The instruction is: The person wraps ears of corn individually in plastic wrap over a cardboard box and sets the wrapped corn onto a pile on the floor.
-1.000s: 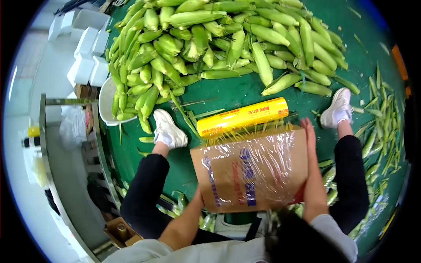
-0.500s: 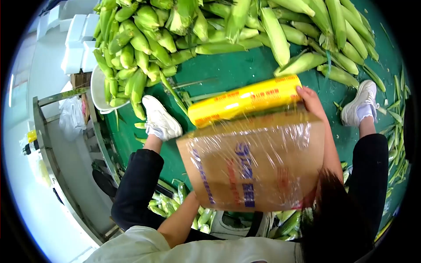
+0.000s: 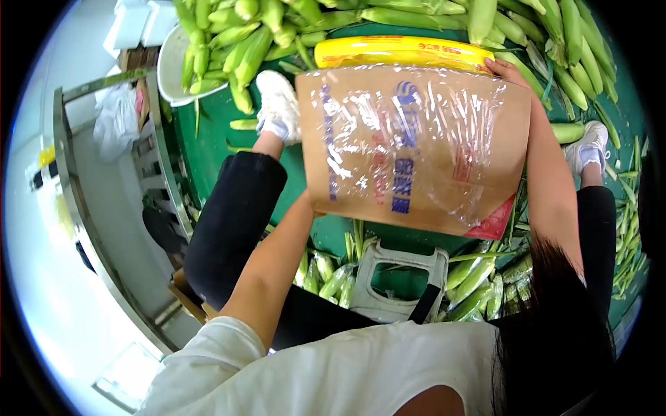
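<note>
A brown cardboard box (image 3: pixel 416 145), printed in blue and red and covered with shiny clear film, is held up between my hands. Along its far edge lies a yellow roll of cling film (image 3: pixel 409 53). My right hand (image 3: pixel 508 71) closes round the far right corner of the box, fingertips against the end of the roll. At the box's near left edge, my left hand (image 3: pixel 312 200) grips it; those fingers are mostly hidden behind the cardboard. A red patch (image 3: pixel 492 220) shows at the near right corner.
Green-husked corn cobs (image 3: pixel 409 19) are heaped at the back, some in a white tub (image 3: pixel 173 69). Film-wrapped cobs (image 3: pixel 475 288) lie beside a pale plastic stool (image 3: pixel 364 288). A metal-framed rack (image 3: pixel 66 166) stands left; stripped husks (image 3: pixel 628 229) litter the right.
The box and roll have moved up and away from my body, and the printed face shows more fully. My view has shifted, revealing more of the stool and wrapped cobs.
</note>
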